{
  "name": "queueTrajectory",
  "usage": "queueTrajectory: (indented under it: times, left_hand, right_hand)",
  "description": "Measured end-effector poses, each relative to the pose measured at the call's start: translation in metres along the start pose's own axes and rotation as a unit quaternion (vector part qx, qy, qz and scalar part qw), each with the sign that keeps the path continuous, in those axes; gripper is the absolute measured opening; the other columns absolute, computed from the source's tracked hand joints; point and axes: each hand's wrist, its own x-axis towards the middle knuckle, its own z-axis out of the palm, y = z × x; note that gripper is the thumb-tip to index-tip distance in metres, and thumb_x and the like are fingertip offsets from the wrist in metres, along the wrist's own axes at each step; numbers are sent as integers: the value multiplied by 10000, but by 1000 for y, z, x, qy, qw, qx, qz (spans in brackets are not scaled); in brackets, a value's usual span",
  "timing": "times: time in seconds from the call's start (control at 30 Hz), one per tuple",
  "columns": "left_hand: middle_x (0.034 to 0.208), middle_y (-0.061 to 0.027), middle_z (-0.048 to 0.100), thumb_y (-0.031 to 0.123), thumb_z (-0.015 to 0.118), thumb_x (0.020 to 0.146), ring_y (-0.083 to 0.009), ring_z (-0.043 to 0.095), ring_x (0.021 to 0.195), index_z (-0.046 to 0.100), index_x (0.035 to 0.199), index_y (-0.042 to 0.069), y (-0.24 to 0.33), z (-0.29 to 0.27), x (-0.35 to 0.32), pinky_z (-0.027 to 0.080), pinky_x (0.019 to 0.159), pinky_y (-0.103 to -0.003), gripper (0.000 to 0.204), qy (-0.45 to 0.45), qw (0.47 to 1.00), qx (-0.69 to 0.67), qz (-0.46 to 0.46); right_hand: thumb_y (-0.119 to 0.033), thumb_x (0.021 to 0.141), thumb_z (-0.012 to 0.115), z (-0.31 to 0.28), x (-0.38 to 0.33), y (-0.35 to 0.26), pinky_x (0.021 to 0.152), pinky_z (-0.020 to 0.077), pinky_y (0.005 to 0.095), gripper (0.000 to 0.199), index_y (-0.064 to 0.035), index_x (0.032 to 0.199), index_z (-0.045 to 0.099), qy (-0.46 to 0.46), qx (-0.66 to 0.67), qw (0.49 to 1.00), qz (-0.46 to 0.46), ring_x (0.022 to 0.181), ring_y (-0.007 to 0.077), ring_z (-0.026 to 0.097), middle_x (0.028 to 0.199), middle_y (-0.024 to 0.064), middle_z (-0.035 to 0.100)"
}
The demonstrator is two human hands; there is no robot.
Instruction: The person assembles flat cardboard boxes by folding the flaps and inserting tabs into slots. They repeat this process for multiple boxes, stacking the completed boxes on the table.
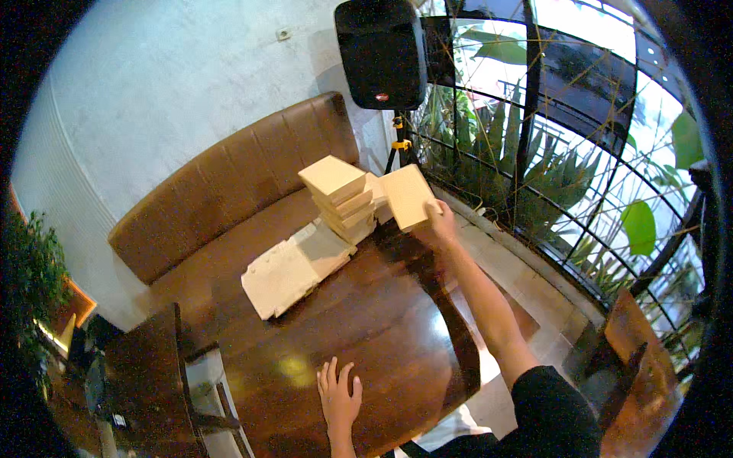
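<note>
My right hand [440, 223], arm stretched forward, grips a small light-brown cardboard box [408, 195] by its near right corner, thumb on its top face. The box is tilted beside a stack of similar boxes [334, 181] at the table's far side. Against the stack's near left lies a pile of flat, unfolded cardboard pieces [279, 278] with tabbed edges. Part of another cardboard piece shows between the stack and the held box. My left hand [340, 393] rests at the near side of the wooden table [382, 320], fingers spread, holding nothing.
A brown padded bench [237, 183] runs along the pale wall behind the table. At the back, a black speaker [380, 57] stands on a tripod. Plants and a dark metal grille [527, 114] line the right side. Wooden chairs [156, 382] stand at the left and lower right.
</note>
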Motion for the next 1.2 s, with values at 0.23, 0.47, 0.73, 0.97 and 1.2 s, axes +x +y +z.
queueTrajectory:
  times: [0.23, 0.47, 0.73, 0.97, 1.2]
  left_hand:
    - [1544, -184, 479, 281, 663, 936, -421, 389, 1471, 664, 1305, 126, 6, -1, 9, 265, 1248, -603, 400, 25, 998, 48, 25]
    - [1547, -160, 484, 223, 720, 873, -423, 438, 1417, 635, 1315, 129, 17, -3, 11, 331, 1192, -601, 459, 18, 995, 95, 25]
    - [1544, -157, 487, 237, 710, 887, -416, 413, 1440, 630, 1327, 128, 24, -9, 10, 317, 1203, -591, 460, 4, 997, 79, -4]
    - [1549, -173, 488, 286, 644, 955, -413, 412, 1469, 631, 1373, 142, 15, -6, 15, 292, 1235, -599, 442, 2, 998, 61, -6]
    - [1571, -135, 495, 322, 617, 997, -373, 406, 1485, 621, 1422, 140, -26, -3, 58, 317, 1224, -562, 463, 46, 996, 50, 55]
  right_hand:
    - [-489, 884, 736, 75, 77, 20, 952, 541, 459, 556, -52, 1227, 718, 45, -94, 995, 6, 1083, 361, 707, 1155, 231, 740]
    - [-610, 869, 711, 120, 107, 22, 1009, 502, 520, 624, -101, 1228, 743, 87, -216, 972, 13, 1138, 410, 683, 1166, 229, 739]
    - [-698, 936, 571, 119, 103, 20, 1165, 342, 532, 793, -94, 1449, 594, 32, -214, 976, 38, 1389, 395, 495, 1395, 216, 637]
    - [-455, 946, 726, -5, -38, 63, 1175, 381, 494, 704, 10, 1444, 550, -144, -333, 925, -109, 1394, 390, 496, 1495, 241, 543]
    - [-340, 1023, 597, -70, -226, 14, 1262, 130, 625, 637, -54, 1571, 444, -302, -500, 784, -207, 1572, 464, 212, 1687, 264, 276]
